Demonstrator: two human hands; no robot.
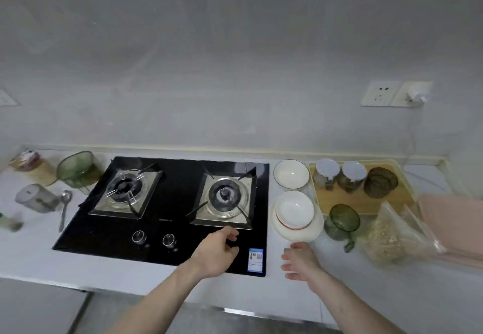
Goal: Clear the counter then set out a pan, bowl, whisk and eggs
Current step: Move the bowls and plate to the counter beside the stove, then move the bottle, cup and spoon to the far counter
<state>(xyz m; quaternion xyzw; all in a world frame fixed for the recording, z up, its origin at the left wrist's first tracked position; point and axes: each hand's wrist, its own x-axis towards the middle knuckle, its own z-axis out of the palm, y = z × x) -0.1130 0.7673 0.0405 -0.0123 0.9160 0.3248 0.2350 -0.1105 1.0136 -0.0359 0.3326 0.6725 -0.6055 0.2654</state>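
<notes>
Head view looks down on a white worktop with a black gas hob at the centre of the frame. Both hands reach forward at lower centre: the left hand hovers over the hob's near right corner, fingers loosely curled around nothing, and the right hand is spread wide, just short of the stacked white bowl on its plate, probably about to lift that stack away. A second white bowl sits behind it. Right of these lie a tray with jars, a green glass cup and a plastic bag. At left are a green strainer and a spoon. No pan, whisk or eggs show.
</notes>
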